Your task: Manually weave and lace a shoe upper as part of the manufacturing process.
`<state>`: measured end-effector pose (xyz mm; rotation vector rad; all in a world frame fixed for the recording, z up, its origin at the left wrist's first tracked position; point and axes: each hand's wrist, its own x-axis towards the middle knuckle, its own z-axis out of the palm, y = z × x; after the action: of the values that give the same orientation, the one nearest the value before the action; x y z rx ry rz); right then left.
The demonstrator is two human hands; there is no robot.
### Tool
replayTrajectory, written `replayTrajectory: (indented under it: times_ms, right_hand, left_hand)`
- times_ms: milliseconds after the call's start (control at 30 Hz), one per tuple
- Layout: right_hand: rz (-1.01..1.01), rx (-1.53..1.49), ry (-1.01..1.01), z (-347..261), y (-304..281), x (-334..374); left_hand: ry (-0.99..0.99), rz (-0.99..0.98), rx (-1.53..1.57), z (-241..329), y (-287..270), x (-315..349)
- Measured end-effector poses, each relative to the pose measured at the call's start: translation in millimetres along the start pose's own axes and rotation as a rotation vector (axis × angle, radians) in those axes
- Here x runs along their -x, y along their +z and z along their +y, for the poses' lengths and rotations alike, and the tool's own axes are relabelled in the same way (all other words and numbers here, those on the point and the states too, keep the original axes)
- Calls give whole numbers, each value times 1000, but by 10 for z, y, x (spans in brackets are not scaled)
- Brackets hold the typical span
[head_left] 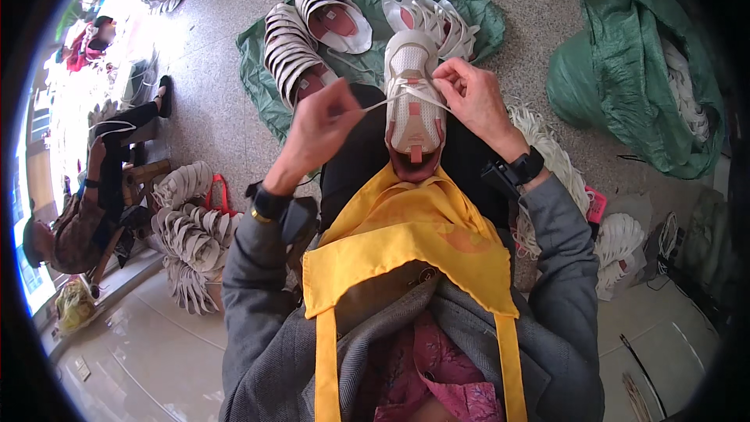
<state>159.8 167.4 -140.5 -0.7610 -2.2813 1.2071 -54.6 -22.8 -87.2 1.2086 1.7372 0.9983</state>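
White-and-pink shoe (415, 126) sits at the far edge of the yellow apron (406, 250), between the knees. Toe points away, ankle opening faces the wearer and touches the apron. Can't see a sole from this angle.

Left hand (322, 126): off the shoe's left side, slightly motion-blurred, closed on a white lace (381, 104) stretched out of the lacing area. Right hand (478, 101): fingers bent, tips at the shoe's right lacing edge. Can't tell if they pinch lace or just that edge. A loose stretch of lace crosses to the right, just below those fingertips.

Step in hand, my read: lacing, mid-way. Some lace already crosses the throat, no bow visible.

Next move calls for: right fingertips to find the eyelet and get a firm pinch on the lace there, left to keep tension without dragging the shoe off the lap. Risk: pulling one side longer than the other.

Around it: green sheet (486, 19) on the floor ahead. Nested shoe stack (285, 51) along its left edge, another cluster of white pieces (451, 30) toward its right edge, just beyond the toe. White lace bundle (547, 141) lies beside the right knee.
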Motion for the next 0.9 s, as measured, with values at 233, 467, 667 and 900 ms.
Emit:
replayTrajectory:
  times_ms: [233,467,667,900]
  right_hand:
    - [-57,-111,3,-256,-104,136]
    - [-88,17,-80,-395,-42,87]
    - [-83,70,-135,-333,26,-11]
    - [18,349,-393,-289,-54,-112]
  left_hand:
    - [68,115,-118,61,158,138]
    - [-100,41,-35,130,239,101]
    - [-104,-78,273,-19,285,13]
    - [-66,39,138,2,341,-69]
